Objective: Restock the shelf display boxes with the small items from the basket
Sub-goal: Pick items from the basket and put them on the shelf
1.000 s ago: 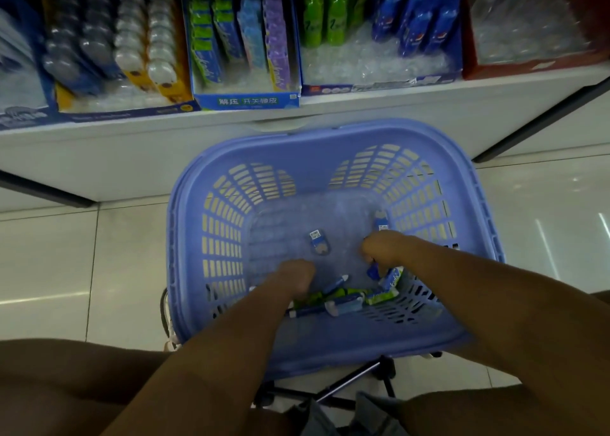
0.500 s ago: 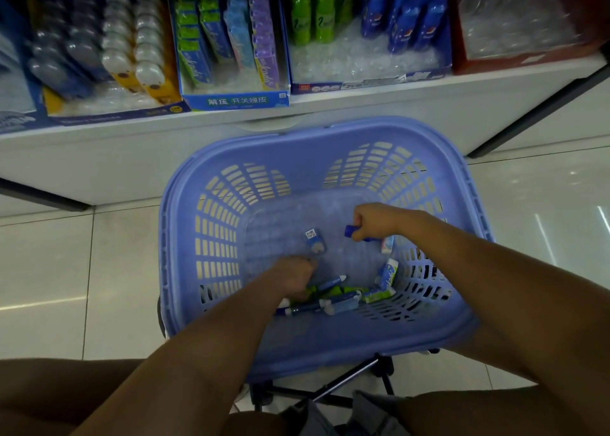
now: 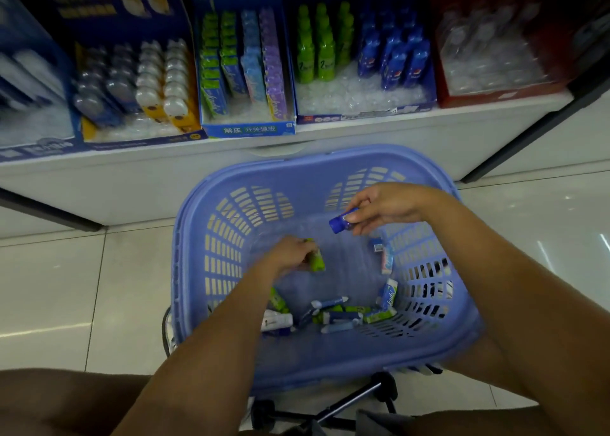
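Note:
A lilac plastic basket [image 3: 198, 237] stands below the shelf. My right hand [image 3: 386, 204] holds a small blue bottle-shaped item [image 3: 341, 221] above the basket's far side. Lower and further left, inside the basket, my left hand [image 3: 287, 254] grips a small green item [image 3: 316, 259]. Several small items [image 3: 333, 313] in green, blue and white lie along the basket's near side, with more small items [image 3: 384, 257] at its right wall. On the shelf stands a display box of green and blue bottle-shaped items [image 3: 359, 72] with bare slots at its front.
Beside it stands the eraser display box [image 3: 247, 128] with green, blue and purple packs. A yellow and blue box [image 3: 132, 138] sits at the left, a red box [image 3: 495, 95] at the right. The white shelf edge [image 3: 363, 138] overhangs a tiled floor. A black stand [image 3: 346, 402] carries the basket.
My right hand has lifted out of the basket with the blue item. My left hand has picked up a green item and moved towards the basket's middle. The view has tilted upward.

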`<state>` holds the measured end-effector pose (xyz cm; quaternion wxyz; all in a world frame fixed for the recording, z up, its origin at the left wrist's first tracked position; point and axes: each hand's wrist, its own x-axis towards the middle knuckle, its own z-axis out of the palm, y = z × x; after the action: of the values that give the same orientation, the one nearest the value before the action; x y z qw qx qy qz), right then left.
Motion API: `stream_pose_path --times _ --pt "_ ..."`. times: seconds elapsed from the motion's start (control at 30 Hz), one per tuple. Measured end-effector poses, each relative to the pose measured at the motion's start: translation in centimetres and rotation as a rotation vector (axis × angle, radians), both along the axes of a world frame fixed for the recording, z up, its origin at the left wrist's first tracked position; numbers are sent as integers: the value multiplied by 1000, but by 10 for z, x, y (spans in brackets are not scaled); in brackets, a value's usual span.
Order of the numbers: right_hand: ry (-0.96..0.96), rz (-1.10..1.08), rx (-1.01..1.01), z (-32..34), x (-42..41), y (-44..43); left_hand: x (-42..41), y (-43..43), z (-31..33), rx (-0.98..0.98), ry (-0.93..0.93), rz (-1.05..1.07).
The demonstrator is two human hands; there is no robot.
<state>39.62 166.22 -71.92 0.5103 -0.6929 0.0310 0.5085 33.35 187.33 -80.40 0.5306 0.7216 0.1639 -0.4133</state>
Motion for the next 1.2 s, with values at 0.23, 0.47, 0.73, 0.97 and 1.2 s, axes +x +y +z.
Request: stream_pose_path --times 0.23,0.47,0.73,0.97,1.2 --pt "-346 -51 12 70 14 -4 32 -21 96 -537 6 328" --pt "-495 -263 165 119 10 1 35 -25 137 -694 -251 347" --pt "-631 -323 130 143 14 4 46 -33 157 -876 -251 394" --pt "-1178 -506 -215 155 53 -6 58 -37 165 -552 -239 564" --pt "-1227 -187 -562 146 98 -7 61 -40 171 -633 -249 566"
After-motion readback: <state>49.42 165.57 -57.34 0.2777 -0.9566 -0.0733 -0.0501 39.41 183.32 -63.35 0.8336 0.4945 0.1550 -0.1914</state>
